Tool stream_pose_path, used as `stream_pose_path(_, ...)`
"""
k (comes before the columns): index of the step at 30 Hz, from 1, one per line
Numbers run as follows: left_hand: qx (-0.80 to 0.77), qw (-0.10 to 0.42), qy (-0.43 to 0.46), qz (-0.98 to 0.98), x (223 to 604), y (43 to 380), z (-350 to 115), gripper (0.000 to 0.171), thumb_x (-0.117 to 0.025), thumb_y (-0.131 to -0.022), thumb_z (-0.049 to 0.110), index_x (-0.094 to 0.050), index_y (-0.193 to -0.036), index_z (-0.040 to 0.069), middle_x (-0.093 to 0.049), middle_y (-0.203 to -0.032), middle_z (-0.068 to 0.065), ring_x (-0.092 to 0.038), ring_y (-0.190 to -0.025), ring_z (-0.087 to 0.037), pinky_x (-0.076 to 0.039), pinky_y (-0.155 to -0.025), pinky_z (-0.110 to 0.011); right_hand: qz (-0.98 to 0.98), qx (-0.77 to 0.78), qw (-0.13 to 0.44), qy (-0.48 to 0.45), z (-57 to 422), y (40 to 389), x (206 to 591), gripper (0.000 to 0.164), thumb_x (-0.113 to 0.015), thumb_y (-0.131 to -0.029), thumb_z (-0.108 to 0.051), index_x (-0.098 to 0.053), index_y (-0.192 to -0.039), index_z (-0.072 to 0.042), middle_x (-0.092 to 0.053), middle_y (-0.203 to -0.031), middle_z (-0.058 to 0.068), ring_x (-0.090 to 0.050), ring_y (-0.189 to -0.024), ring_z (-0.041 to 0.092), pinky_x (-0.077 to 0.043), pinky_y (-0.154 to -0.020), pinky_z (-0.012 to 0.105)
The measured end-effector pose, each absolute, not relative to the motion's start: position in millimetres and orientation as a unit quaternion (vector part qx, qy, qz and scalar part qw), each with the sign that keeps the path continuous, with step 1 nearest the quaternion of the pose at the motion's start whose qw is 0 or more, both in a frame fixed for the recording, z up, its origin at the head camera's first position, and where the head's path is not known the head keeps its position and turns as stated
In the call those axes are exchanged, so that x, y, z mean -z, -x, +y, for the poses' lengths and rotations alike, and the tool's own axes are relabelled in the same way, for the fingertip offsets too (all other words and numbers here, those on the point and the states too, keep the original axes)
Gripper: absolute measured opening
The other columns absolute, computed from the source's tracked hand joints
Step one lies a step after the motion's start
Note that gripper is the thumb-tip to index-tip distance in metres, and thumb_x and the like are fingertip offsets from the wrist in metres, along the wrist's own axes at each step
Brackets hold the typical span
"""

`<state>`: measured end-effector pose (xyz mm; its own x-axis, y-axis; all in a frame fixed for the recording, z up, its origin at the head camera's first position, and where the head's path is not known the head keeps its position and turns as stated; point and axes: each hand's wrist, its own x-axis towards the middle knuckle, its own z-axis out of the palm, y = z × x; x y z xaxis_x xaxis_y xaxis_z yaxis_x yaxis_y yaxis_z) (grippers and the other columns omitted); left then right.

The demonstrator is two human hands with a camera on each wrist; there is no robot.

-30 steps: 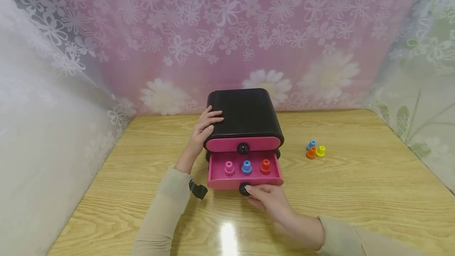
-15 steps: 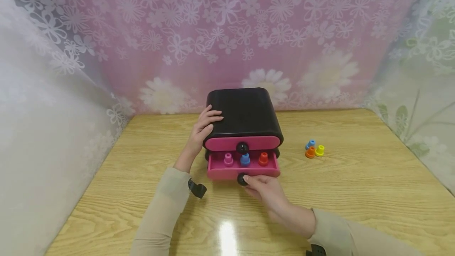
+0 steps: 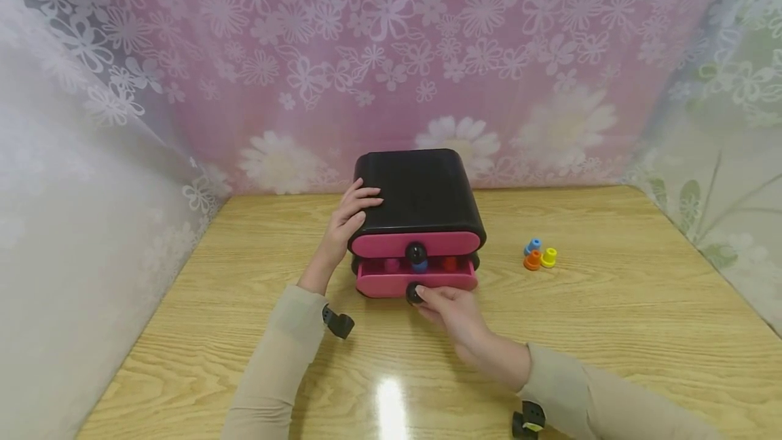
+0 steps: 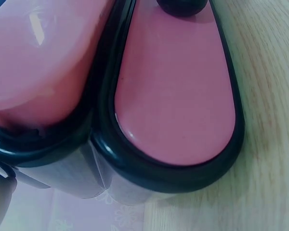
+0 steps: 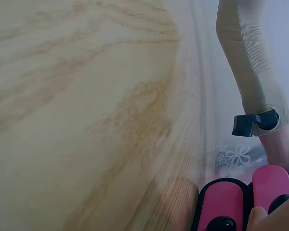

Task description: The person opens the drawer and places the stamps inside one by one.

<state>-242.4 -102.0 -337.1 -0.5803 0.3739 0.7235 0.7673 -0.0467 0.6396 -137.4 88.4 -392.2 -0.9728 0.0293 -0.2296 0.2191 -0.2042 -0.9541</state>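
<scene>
A black chest of pink drawers (image 3: 418, 189) stands on the wooden table, and my left hand (image 3: 348, 216) rests over its top left edge with fingers extended. The middle drawer (image 3: 385, 284) sticks out a little way. At its front, my right hand (image 3: 455, 314) pinches the round black knob (image 3: 413, 292) between thumb and fingers. Inside that drawer are a pink peg (image 3: 392, 264), a blue peg (image 3: 419, 267) and a red peg (image 3: 449, 263), partly hidden under the top drawer (image 3: 379, 245). Both wrist views show a bottom drawer (image 4: 176, 91) flush in its black frame.
To the right of the chest, a blue peg (image 3: 533, 246), an orange peg (image 3: 532, 261) and a yellow peg (image 3: 549, 257) sit close together on the table (image 3: 611, 331). Flowered curtains (image 3: 379, 53) hang behind and on both sides.
My right hand has pushed the middle drawer inward by its knob, so the pegs in it have slid back under the top drawer. My left hand stays on the chest.
</scene>
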Motion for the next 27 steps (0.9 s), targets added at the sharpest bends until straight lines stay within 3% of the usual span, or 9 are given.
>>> stream_pose_path(27,0.588,0.167,0.425,-0.667,334,241,-102,0.031,-0.033,-0.081,-0.009,-0.05,-0.103,-0.022,-0.038,-0.118,-0.039,-0.008,-0.125,-0.048,-0.005,-0.103,-0.05,0.635,0.765,0.056,-0.095,86,161,392,0.027,-0.056,-0.084,-0.007,-0.058,-0.096,0.016,-0.064,-0.088,0.014,-0.063,-0.082,0.018,-0.048,-0.077,0.03)
